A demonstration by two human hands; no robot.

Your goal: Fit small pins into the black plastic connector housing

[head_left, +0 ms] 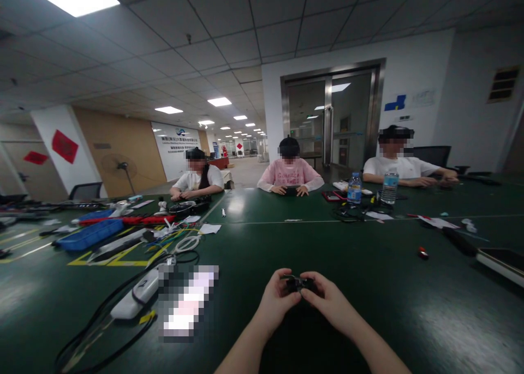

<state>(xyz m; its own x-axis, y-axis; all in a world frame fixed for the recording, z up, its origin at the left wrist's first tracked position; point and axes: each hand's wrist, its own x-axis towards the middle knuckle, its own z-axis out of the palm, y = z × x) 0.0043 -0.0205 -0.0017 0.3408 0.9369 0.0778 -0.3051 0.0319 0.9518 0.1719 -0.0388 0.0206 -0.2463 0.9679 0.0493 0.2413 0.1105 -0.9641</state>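
Work centres on the lower middle of the frame, where a small, dark, glossy object (302, 283) sits between the wearer's two bare hands. The left grip (275, 296) is closed on its left side and the right grip (326, 298) on its right, fingertips curled behind and thumbs in front, nearly meeting at the middle. Much of the object is covered by the fingers, so its exact form cannot be told, nor whether it touches the dark green worktop (245, 243) beneath.

The step in hand appears to be close two-handed holding or handling of this piece. Judging by its size and the pinching fingers, any further move calls for fine fingertip control, with one side steadied while the other turns or presses; a slip from the smooth-looking surface would be the likeliest fault.

In the lower left lie a white, elongated plastic block (137, 297) with a black cord looped across it and, beside it, a bright, pixelated rectangle (191, 303). A shallow blue plastic tray (92, 236) rests farther left. A small red-and-dark object (423, 253) lies right of centre, well apart from both hands. Across the worktop, a person in a pink top (290, 173) sits at upper centre.
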